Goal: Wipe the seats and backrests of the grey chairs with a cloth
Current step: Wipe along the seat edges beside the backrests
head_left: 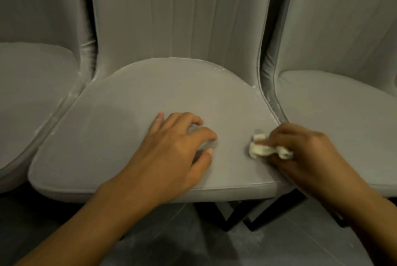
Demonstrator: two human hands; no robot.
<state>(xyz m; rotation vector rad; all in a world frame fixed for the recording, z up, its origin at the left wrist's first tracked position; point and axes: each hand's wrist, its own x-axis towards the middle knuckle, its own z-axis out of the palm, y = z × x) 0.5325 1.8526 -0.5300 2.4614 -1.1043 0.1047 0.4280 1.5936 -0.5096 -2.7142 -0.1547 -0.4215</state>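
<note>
Wiping the smooth grey upholstered middle chair seat with a small crumpled white cloth.
The right hand pinches the cloth against the seat's right front corner. Most of the seat lies to its left, where the left hand rests, fingers loosely bent, holding nothing.

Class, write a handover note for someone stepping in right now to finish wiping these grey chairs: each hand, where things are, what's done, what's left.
Left hand rests on the middle seat, holding nothing.
Right hand grips the cloth on that seat's front right part.
Done: unclear how much is wiped.
Left: white specks show along the seat's back edge and on the left chair rim; backrest and right chair likely need wiping too.
</note>
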